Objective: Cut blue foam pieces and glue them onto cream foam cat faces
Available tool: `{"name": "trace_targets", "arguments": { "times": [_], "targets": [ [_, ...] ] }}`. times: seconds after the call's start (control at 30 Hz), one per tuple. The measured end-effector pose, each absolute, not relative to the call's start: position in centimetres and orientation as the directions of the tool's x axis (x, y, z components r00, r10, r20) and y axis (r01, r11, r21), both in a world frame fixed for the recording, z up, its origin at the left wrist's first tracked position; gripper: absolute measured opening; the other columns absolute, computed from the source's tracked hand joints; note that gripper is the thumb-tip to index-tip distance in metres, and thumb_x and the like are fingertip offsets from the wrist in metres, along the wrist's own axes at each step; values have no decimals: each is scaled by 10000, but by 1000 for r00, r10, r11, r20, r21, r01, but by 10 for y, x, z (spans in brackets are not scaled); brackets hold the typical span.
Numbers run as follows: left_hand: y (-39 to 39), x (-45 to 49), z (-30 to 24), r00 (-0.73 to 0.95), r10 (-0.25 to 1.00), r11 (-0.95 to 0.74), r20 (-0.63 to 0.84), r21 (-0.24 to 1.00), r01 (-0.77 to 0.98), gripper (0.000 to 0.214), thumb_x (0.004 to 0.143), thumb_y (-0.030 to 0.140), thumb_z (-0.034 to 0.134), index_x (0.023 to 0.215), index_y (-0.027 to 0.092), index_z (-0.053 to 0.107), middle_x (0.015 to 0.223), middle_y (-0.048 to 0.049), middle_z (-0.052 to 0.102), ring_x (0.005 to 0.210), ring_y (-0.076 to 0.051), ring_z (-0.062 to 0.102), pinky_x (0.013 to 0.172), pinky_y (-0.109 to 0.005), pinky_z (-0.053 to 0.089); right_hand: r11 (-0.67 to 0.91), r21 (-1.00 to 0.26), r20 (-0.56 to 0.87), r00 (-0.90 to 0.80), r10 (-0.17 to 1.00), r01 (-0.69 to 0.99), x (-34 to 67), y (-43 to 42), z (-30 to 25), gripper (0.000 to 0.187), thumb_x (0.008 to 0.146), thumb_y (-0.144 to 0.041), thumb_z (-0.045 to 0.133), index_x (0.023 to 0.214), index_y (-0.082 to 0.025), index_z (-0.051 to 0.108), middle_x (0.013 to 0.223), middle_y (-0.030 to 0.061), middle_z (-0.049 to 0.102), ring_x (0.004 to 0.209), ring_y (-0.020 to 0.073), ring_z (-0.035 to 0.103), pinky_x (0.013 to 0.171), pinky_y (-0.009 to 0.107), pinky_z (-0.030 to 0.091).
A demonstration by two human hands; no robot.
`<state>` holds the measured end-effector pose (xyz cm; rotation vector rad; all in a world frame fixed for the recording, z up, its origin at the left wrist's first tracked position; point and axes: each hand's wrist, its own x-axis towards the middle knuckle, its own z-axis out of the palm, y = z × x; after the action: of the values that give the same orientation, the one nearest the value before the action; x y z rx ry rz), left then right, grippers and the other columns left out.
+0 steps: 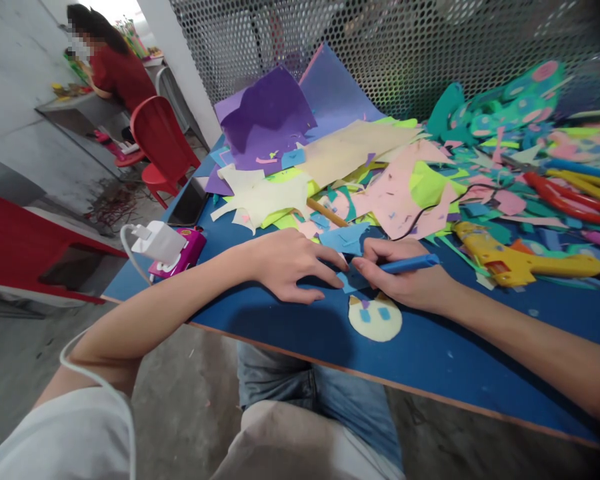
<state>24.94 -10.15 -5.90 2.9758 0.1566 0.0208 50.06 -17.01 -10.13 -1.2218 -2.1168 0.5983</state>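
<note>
My right hand [405,275] grips a blue pen [411,264], its rear end pointing right and its tip down by a small light-blue scrap [353,283] on the tabletop. My left hand [297,267] lies palm down with fingers spread, fingertips at the edge of that scrap; whether they press on it I cannot tell. Just below my right hand lies a round cream cutout [375,327] with two blue squares, a small purple bit and brownish corner pieces on it. A larger light-blue piece [344,237] rests just beyond both hands.
The blue table [290,333] carries heaped felt-like sheets, including a purple sheet [265,120]. At right lie a yellow glue gun [525,257] and red-handled scissors [565,200]. A white charger [159,242] stands at left. A person in red [123,77] sits farther back.
</note>
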Motion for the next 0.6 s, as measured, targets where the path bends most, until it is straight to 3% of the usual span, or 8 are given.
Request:
{"name": "trace_targets", "arguments": {
  "times": [0.6],
  "targets": [
    [-100, 249, -60, 995, 72, -986, 64, 152, 62, 345, 929, 420, 613, 1228, 335, 761, 1387, -18, 702, 874, -170, 739, 614, -306, 457, 444, -669, 227, -405, 885, 595, 498, -169, -99, 357, 986, -381, 591, 682, -220, 495, 542, -36, 606, 463, 90, 505, 477, 237, 362]
  ]
}}
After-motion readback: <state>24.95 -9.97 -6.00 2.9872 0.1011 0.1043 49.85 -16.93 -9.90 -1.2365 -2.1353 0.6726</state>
